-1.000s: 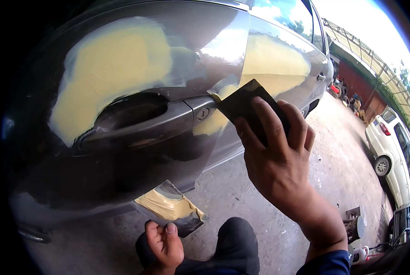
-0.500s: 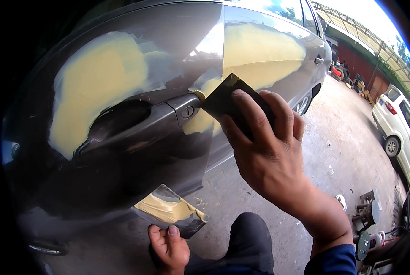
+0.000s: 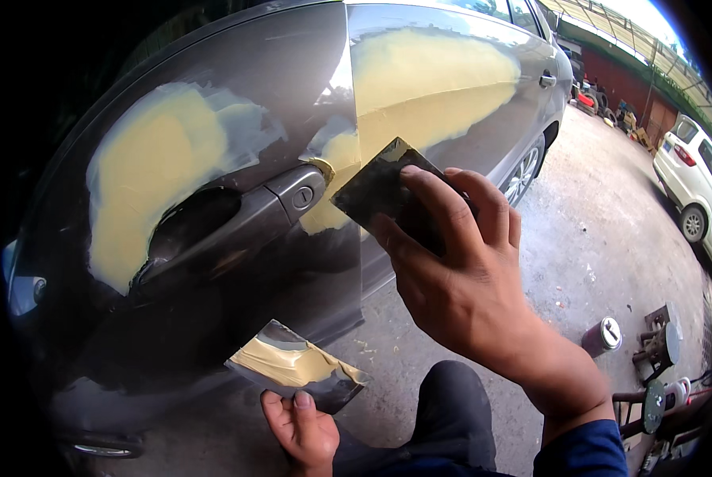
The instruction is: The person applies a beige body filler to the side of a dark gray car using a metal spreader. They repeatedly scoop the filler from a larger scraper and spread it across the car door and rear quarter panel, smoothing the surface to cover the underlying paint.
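Note:
My right hand [image 3: 471, 278] is closed on a dark, square putty spreader [image 3: 376, 195], fingers on its top face. The spreader is just right of the door handle [image 3: 264, 208] and its keyhole, in front of the seam between two door panels; whether its edge touches the panel I cannot tell. Low in front of the door, my left hand [image 3: 308, 429] pinches a dark flat plate [image 3: 346, 391] by its near edge. Cream putty [image 3: 292, 362] is heaped across it. Cream filler patches cover the grey door [image 3: 236, 318] left of the handle [image 3: 161, 155] and the panel beyond the seam [image 3: 431, 87].
My bent knee [image 3: 453, 405] is below, between the plate and my right forearm. A can [image 3: 602, 337] and small stools [image 3: 659, 350] stand on the concrete floor to the right. A white van [image 3: 702, 183] is parked farther off, with clutter along the red wall.
The view has shifted, so the door sits farther left and the can shows fully. The spreader is slightly farther from the handle's end. Both hands keep their holds.

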`<state>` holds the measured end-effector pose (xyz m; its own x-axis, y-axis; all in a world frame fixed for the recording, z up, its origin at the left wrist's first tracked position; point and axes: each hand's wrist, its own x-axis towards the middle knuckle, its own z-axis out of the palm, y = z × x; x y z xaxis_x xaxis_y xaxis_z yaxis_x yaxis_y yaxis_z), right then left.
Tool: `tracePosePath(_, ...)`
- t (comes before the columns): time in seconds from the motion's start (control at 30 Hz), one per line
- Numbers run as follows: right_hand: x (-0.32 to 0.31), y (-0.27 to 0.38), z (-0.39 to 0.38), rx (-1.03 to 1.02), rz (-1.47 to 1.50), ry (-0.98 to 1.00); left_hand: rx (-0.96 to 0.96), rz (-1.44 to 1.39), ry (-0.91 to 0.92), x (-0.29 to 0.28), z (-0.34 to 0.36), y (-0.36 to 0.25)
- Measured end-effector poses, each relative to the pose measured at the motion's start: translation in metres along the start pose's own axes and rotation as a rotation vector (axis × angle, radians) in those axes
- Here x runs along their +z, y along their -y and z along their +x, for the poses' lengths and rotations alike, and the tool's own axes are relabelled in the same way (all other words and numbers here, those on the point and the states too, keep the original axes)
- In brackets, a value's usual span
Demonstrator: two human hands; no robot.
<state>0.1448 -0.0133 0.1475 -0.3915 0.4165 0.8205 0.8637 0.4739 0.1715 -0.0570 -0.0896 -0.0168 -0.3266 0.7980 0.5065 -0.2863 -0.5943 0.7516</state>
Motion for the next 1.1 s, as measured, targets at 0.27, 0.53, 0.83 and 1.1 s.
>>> tracePosePath(0.27,0.003,0.002,-0.075,0.119,1.359,0.383,-0.052,-0.248,0.016,0.035,0.028,-0.024)
tracePosePath(0.53,0.016,0.002,-0.034,0.194,0.041,-0.092,0.156,-0.118,0.081,0.016,0.036,-0.022)
tracePosePath(0.83,0.035,0.003,0.011,-0.008,-0.289,-0.262,0.112,-0.036,0.032,0.002,0.022,-0.004)
tracePosePath(1.1,0.036,0.021,0.009,0.132,-0.289,-0.135,0.08,-0.048,0.023,-0.004,0.026,-0.006)
